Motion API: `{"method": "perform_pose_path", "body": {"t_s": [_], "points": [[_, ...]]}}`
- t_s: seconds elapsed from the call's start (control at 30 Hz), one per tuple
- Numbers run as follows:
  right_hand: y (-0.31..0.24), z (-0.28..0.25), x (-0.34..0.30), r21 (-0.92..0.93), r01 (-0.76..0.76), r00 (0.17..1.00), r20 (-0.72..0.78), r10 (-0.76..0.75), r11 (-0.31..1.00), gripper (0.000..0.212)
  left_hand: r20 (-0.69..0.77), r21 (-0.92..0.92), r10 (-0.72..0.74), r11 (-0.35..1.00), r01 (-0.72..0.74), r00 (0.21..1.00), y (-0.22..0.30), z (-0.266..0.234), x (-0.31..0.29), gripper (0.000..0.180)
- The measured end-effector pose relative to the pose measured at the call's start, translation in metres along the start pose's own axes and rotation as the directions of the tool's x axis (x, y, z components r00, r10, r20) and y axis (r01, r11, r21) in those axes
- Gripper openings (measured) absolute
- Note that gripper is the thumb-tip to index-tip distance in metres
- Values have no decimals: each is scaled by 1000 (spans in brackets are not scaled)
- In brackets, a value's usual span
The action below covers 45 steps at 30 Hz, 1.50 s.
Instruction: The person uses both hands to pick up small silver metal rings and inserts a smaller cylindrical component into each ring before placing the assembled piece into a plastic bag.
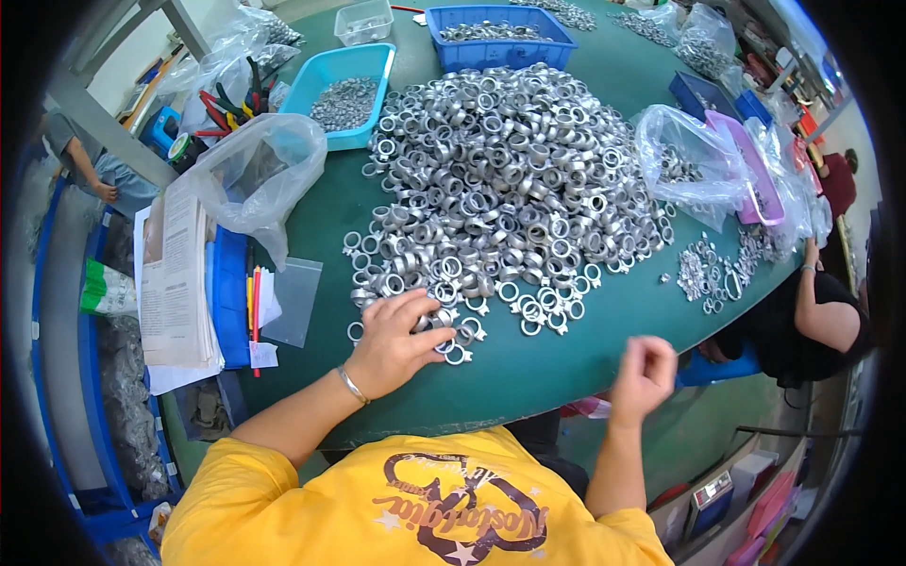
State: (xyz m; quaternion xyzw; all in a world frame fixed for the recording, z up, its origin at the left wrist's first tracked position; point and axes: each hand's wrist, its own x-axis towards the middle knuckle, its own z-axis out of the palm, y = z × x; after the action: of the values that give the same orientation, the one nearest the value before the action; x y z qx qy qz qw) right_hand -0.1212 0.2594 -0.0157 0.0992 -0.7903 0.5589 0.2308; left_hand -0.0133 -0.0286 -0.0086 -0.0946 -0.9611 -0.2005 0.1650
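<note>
The step in hand appears to be the manual handling of loose silver-grey metal rings with small projecting lugs (519, 179), which lie in one large heap at the centre of a dark green work table (585, 354). The left hand (392, 344) is placed at the near edge of the heap, palm down; its thumb and forefinger are apart and curved around a few rings (458, 353), with no firm clamp visible. The right hand (645, 373) is raised near the front edge of the table, well apart from the heap; its fingers are curled together, and whether a part is enclosed cannot be told because the hand is blurred. As a judgement, the next move calls for separating single rings from the tangle under the left fingers, keeping neighbouring rings from catching by their lugs, and for opening the right fingers before that hand can take a ring. Beyond the heap stand a turquoise plastic tray (349, 141) of small metal parts and a deep blue rectangular plastic tray (505, 58), also loaded. To the right, a clear plastic bag (694, 156) lies beside the heap, with a scattered group of small silver metal pieces (700, 269) nearer the person.
</note>
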Motion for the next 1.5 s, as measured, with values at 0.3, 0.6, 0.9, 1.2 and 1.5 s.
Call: {"method": "perform_pose_path", "body": {"t_s": [0.3,0.6,0.9,1.2,1.5], "points": [[-36,118,5,-157,494,734,602,-313,855,6,-258,-176,-85,984,39,962,12,-20,6,23],[-56,83,-23,281,-413,525,851,-25,866,10,147,-884,-507,319,343,849,38,-1,2,9],[-52,77,-31,357,-278,588,797,-136,892,11,273,-922,-448,132,365,852,39,2,2,8],[-52,83,-28,390,200,666,619,-417,899,17,198,-918,-432,233,321,880,37,3,4,6],[-48,101,-17,47,499,688,586,-428,866,13,-365,-364,-251,925,111,896,26,-2,16,18]]}}
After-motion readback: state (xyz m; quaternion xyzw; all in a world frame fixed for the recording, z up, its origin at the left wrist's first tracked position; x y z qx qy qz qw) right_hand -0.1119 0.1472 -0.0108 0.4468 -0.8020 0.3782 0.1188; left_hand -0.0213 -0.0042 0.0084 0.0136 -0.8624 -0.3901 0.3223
